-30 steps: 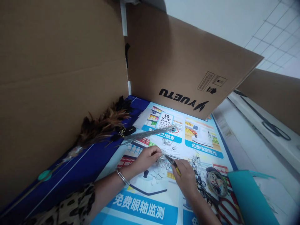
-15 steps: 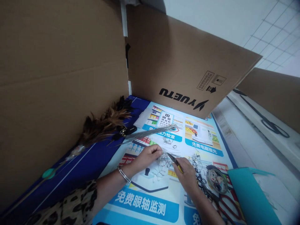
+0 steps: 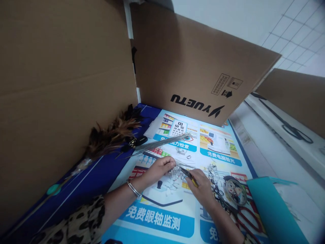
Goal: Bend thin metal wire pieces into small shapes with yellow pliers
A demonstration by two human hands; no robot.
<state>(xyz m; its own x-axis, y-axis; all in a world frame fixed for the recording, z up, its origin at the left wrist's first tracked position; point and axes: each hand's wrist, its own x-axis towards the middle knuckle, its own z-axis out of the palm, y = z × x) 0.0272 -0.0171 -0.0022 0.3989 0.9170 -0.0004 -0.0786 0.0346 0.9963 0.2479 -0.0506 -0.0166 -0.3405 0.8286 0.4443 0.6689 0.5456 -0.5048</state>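
Observation:
My left hand point(image 3: 162, 166), with a silver bangle at the wrist, is closed in a pinch on a thin wire whose end is hard to make out. My right hand point(image 3: 201, 187) is wrapped round the needle-nose pliers point(image 3: 188, 173), which have yellow and black handles. The pliers' jaws point left and lie close beside my left fingertips; whether they grip the wire is too small to tell. Bent wire pieces point(image 3: 175, 178) lie beneath and between my hands. Beyond them, a bundle of long straight wires point(image 3: 162, 141) rests across the printed sheet point(image 3: 162, 217).
Right of my right hand lie more wire pieces point(image 3: 212, 171), a round clear container point(image 3: 235, 191) and red-handled scissors point(image 3: 248, 218). A teal case point(image 3: 275, 210) is further right. Brown feathers point(image 3: 111, 134) lie at left. Cardboard panels point(image 3: 198, 67) stand behind and at left.
The pliers' tips have shifted slightly left, nearer my left fingertips. The camera view has moved a little. Both hands keep their hold.

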